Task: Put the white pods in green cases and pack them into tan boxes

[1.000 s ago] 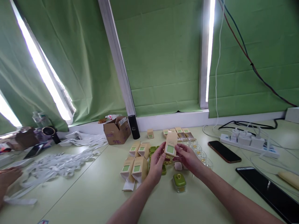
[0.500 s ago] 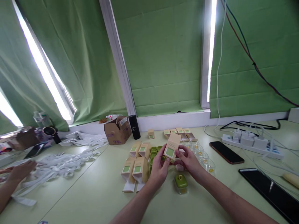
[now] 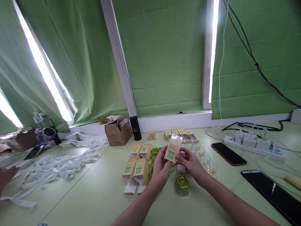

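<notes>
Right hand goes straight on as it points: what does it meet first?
The box it shares with the left hand is already against the right hand; past that, likely the left hand's fingers. Depth is unclear.

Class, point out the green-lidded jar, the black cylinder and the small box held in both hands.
Green-lidded jar (image 3: 182,183): head view, on its lid.
Black cylinder (image 3: 135,128): head view, on its side.
Small box (image 3: 171,155): head view, on its green label.
</notes>
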Available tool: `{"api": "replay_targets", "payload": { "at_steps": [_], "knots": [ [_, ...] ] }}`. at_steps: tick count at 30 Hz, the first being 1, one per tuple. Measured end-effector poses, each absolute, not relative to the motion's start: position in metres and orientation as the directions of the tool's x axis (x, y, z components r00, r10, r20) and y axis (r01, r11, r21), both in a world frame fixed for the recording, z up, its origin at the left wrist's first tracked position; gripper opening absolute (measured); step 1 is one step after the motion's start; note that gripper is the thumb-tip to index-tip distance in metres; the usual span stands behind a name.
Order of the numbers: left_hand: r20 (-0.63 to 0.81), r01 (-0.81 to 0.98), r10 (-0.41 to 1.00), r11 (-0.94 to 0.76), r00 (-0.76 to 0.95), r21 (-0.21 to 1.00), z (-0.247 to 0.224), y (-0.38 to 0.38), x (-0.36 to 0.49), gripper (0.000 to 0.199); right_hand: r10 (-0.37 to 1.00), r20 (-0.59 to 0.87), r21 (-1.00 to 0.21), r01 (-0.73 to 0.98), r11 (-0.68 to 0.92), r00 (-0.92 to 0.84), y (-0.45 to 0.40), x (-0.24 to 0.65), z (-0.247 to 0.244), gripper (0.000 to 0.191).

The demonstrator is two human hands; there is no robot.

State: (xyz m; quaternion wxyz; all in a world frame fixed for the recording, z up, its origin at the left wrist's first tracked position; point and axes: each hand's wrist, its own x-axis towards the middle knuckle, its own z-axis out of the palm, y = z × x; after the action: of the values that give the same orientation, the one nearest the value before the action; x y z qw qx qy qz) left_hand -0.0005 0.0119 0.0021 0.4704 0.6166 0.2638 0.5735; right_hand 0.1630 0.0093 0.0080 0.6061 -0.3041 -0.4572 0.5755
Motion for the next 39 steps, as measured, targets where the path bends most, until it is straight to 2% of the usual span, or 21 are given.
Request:
{"api": "replay_targets", "payload": {
  "at_steps": [9,18,20,26,34,39],
  "knots": [
    [0.478,-0.202,0.859,-0.443,0.183,0.874,0.006,0.009,0.001,0.056,0.972,0.206,-0.875,-0.466,0.131,-0.113,0.0022,0.1603,0.0121,0.059],
    [0.493,-0.148,0.85,-0.472,0.187,0.869,0.0021,0.0092,-0.0021,0.066,0.985,0.158,-0.847,-0.522,0.097,-0.073,0.0082,0.1624,0.0067,0.057],
    [0.513,-0.095,0.843,-0.504,0.16,0.859,0.0024,0.0093,-0.0025,0.062,0.986,0.154,-0.832,-0.546,0.094,-0.065,0.0089,0.1624,0.006,0.058],
    [0.627,0.26,0.776,-0.62,0.065,0.74,0.0006,0.0101,-0.005,0.036,0.986,0.159,-0.819,-0.564,0.104,-0.048,0.0071,0.1607,0.0055,0.059],
    [0.699,0.294,0.708,-0.692,0.1,0.659,0.0011,0.0074,-0.0046,0.03,0.991,0.132,-0.803,-0.589,0.091,-0.027,0.0103,0.1602,0.0038,0.056],
    [0.703,0.299,0.71,-0.679,0.038,0.67,0.0025,0.0056,-0.0041,0.028,0.991,0.109,-0.811,-0.583,0.042,-0.081,0.0086,0.1589,0.0043,0.051]
  ]
}}
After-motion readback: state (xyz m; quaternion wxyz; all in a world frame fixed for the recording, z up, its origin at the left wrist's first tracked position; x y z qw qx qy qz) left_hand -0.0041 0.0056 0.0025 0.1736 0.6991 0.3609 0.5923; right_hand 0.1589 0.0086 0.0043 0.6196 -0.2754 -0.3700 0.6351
